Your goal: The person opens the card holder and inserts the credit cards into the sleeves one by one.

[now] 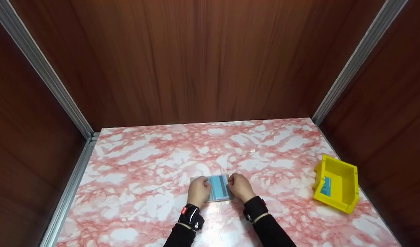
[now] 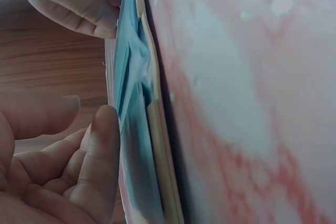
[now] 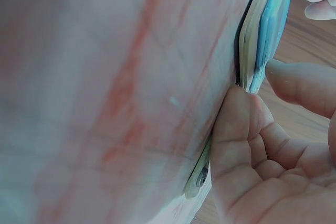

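Note:
A flat wallet-like card holder (image 2: 167,161) with a cream edge lies on the table, with a light-blue card (image 1: 217,187) bearing a dark stripe on top. My left hand (image 1: 199,189) is at its left side. In the left wrist view, one fingertip touches the blue layers, while the thumb stands apart with a gap between. On the right side, my right hand (image 1: 241,187) pinches the holder's edge, thumb by the blue face and fingers at the cream rim. Beneath those fingers, a tab with a metal snap (image 3: 200,176) shows in the right wrist view.
To the right stands a yellow plastic bin (image 1: 351,187) with a blue label, close to the right wall. The table (image 1: 134,178) has a red-and-white marbled top. Brown wood-grain panels (image 1: 196,61) and metal rails (image 1: 52,75) enclose it at the back and sides.

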Demonstrator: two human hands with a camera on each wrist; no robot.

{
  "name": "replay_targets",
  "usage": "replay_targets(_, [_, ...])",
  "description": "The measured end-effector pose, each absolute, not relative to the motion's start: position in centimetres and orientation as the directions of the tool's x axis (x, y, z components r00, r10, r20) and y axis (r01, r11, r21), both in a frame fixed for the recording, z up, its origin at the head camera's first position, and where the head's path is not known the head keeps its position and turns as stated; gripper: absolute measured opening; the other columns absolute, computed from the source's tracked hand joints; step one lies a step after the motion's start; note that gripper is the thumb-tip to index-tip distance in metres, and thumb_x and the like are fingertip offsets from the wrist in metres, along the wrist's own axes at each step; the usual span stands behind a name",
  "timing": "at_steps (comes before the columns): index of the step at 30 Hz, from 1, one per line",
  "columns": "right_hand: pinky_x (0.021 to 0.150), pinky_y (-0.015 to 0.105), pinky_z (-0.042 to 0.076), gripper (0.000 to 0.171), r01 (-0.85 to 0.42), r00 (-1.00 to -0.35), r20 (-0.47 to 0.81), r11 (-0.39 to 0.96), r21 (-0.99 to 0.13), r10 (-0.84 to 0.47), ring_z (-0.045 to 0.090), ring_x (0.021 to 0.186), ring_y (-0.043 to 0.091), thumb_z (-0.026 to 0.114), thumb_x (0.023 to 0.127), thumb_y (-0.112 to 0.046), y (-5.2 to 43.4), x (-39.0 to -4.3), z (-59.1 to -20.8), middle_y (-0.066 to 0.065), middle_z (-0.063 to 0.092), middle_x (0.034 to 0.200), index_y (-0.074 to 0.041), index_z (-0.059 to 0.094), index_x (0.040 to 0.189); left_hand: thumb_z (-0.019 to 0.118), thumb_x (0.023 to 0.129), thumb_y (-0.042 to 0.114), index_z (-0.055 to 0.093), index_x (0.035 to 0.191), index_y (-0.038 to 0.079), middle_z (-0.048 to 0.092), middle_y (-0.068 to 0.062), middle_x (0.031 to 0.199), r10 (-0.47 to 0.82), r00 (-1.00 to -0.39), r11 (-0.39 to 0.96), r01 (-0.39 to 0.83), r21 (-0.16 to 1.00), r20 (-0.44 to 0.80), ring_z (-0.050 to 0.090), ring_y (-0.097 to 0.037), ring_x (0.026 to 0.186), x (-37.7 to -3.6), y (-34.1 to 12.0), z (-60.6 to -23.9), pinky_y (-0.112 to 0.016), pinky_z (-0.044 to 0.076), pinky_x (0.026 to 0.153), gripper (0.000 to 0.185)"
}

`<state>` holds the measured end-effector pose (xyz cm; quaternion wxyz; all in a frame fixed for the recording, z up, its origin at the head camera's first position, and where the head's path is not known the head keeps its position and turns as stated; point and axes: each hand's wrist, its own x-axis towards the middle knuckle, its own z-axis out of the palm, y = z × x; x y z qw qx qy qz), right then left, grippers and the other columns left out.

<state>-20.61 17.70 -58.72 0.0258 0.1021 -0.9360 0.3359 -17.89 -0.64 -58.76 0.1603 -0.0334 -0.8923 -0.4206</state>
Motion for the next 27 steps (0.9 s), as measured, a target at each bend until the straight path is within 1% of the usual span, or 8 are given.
replay_targets(3, [0.070,0.039,0.049,0.012,-0.206,-0.978,0.111,0.754,-0.624,-0.176,0.057,0.071,0.022,0.071,0.080,-0.001,17.7,-20.7,-58.7,0.004,0.059,0.077,0.001,0.062,0.088,0.070,0.073,-0.002,0.072,0.092,-0.005,0.067,-0.007,0.076,-0.083,-0.944,0.640,0.196,0.743,0.320,0.066,-0.028,0.077,-18.0,-1.1,-58.7,-0.042,0.053,0.074,0.019])
replay_targets(8, [0.071,0.039,0.049,0.012,-0.191,-0.981,0.089,0.749,-0.634,-0.175,0.056,0.071,0.021,0.072,0.081,-0.002,17.7,-20.6,-58.6,0.004,0.059,0.077,0.001,0.062,0.089,0.072,0.075,-0.002,0.071,0.094,-0.005,0.066,-0.006,0.077,-0.103,-0.952,0.632,0.163,0.758,0.290,0.065,-0.028,0.078,-18.0,-2.1,-58.6,-0.043,0.052,0.076,0.019])
replay_targets(17, [0.069,0.038,0.048,0.012,-0.229,-0.973,0.135,0.748,-0.623,-0.186,0.054,0.068,0.019,0.073,0.080,-0.001,17.7,-20.6,-58.5,0.002,0.057,0.073,0.000,0.062,0.086,0.074,0.076,-0.002,0.070,0.094,-0.006,0.064,-0.006,0.075,-0.150,-0.953,0.614,0.121,0.780,0.265,0.064,-0.028,0.076,-18.2,-3.9,-58.3,-0.043,0.051,0.075,0.019])
replay_targets(27, [0.069,0.038,0.049,0.013,-0.244,-0.970,0.155,0.750,-0.614,-0.189,0.055,0.068,0.020,0.073,0.080,-0.002,17.7,-20.5,-58.5,0.003,0.057,0.073,0.000,0.062,0.086,0.072,0.077,-0.002,0.070,0.095,-0.005,0.066,-0.007,0.078,-0.191,-0.956,0.617,0.061,0.785,0.225,0.065,-0.028,0.079,-18.2,-5.1,-58.7,-0.044,0.052,0.077,0.018])
